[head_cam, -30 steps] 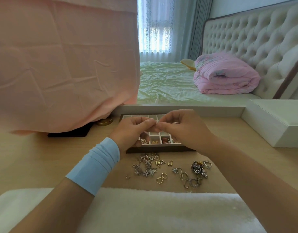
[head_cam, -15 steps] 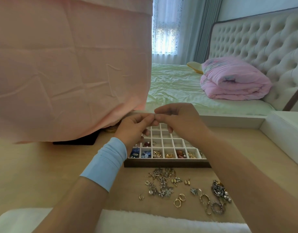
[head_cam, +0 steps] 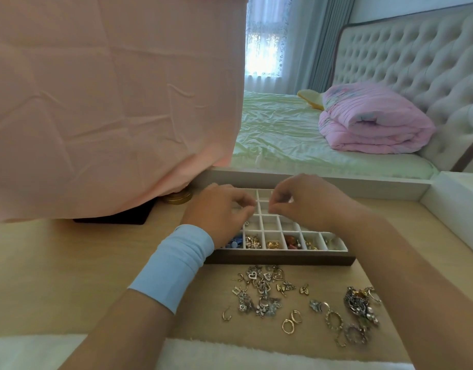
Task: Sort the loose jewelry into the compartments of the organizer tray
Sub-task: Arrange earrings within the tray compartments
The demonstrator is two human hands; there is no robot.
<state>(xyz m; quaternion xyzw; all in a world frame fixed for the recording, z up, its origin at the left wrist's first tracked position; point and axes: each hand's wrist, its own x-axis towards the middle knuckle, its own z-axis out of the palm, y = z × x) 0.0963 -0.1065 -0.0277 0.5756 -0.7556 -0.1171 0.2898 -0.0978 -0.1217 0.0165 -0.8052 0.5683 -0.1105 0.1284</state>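
Note:
Both my hands hover over the back half of the organizer tray, a brown-rimmed box with white compartments. My left hand, with a light blue wrist sleeve, has thumb and forefinger pinched together. My right hand is pinched the same way, a small gap away from it. What the fingertips pinch is too small to make out. The tray's front row holds blue, pearl, gold and red pieces. Loose jewelry lies on the wooden table in front of the tray: silver hearts and charms, gold hoops, and a cluster of rings.
A pink cloth drapes a tall object at the left, above a gold round tin and a dark base. A white fluffy towel covers the near table edge. A white box stands at the right, a bed behind.
My fingertips, joined on one tiny piece before, have drawn slightly apart and lowered toward the tray. The camera has tilted down, so tray and loose jewelry sit higher in view.

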